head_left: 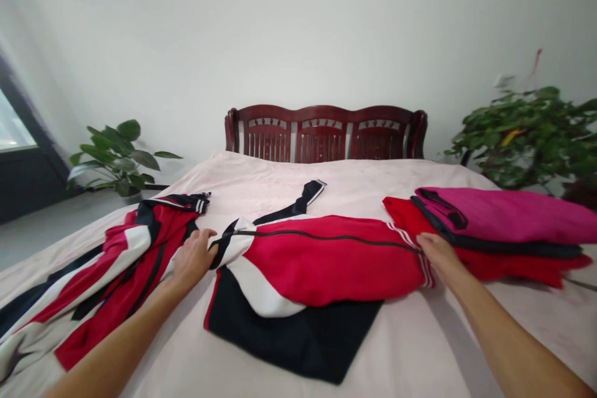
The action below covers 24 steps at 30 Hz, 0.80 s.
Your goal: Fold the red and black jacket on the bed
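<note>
- Head view, main item: red track jacket (326,261) with white and black panels, lying flat across the bed (326,183), its black zip (326,237) running sideways between the hands.
- Left hand (193,258): at the jacket's white collar (237,239), fingers curled over the fabric, apparently gripping it.
- Right hand (438,255): at the striped hem (425,267), at the zip's far end, fingers laid on the cloth; closed or open cannot be told.
- Hand placement: one hand at each end of the zip, the jacket spanning the gap.
- Black sleeve (298,204): extends beyond the jacket, away from the person.
- Black panel (289,329): lies nearest the person.
- Beside left hand: crumpled striped jacket (107,267).
- Beside right hand: magenta garment (494,214) stacked on a red garment (513,261).
- Beyond: wooden headboard (321,137), two potted plants (116,155) (527,137).
</note>
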### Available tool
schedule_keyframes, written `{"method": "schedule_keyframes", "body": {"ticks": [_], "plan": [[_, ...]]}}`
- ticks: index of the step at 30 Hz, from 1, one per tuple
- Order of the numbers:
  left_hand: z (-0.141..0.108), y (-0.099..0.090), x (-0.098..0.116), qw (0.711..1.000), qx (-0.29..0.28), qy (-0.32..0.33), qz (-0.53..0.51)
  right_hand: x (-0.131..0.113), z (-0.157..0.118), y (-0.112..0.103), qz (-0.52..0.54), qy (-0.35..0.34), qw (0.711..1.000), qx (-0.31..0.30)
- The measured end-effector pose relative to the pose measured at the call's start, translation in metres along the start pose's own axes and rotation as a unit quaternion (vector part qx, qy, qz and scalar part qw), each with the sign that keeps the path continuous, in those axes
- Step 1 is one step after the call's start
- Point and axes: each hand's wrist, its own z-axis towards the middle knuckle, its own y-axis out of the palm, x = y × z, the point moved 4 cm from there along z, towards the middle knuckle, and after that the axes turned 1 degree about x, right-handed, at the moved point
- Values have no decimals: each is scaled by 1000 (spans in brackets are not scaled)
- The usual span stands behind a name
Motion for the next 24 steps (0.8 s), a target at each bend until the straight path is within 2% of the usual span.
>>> {"method": "schedule_keyframes", "body": {"ticks": [2, 3, 4, 5, 7, 8, 9, 11, 13, 16, 18, 20, 23, 24], "plan": [[-30, -11, 26, 991, 43, 121, -25, 8, -21, -8, -19, -13, 1000, 11], [-48, -14, 41, 980, 28, 191, -56, 10, -36, -10, -27, -35, 999, 1], [-69, -14, 57, 960, -13, 263, -91, 9, -53, -10, -34, -72, 996, -27], [-90, -13, 72, 934, -64, 331, -118, 7, -73, -7, -43, -119, 989, -73], [-130, -6, 98, 875, -150, 442, -132, 0, -117, 4, -61, -213, 955, -197], [-146, -1, 109, 856, -170, 473, -122, -3, -139, 10, -68, -245, 933, -255], [-157, 5, 117, 849, -175, 488, -107, -6, -159, 16, -72, -268, 912, -301], [-169, 14, 129, 861, -154, 478, -77, -13, -190, 26, -86, -304, 882, -350], [-169, 18, 136, 881, -133, 446, -79, -21, -209, 34, -115, -341, 862, -358], [-154, 4, 138, 909, -129, 357, -171, -29, -221, 44, -171, -360, 849, -347], [-139, -15, 133, 918, -136, 261, -266, -33, -221, 47, -190, -353, 858, -320], [-125, -35, 128, 910, -145, 180, -345, -38, -219, 45, -171, -325, 886, -282], [-111, -58, 121, 895, -160, 116, -399, -49, -209, 34, -48, -221, 939, -260], [-110, -59, 120, 890, -188, 106, -402, -54, -204, 28, 1, -185, 949, -255]]}}
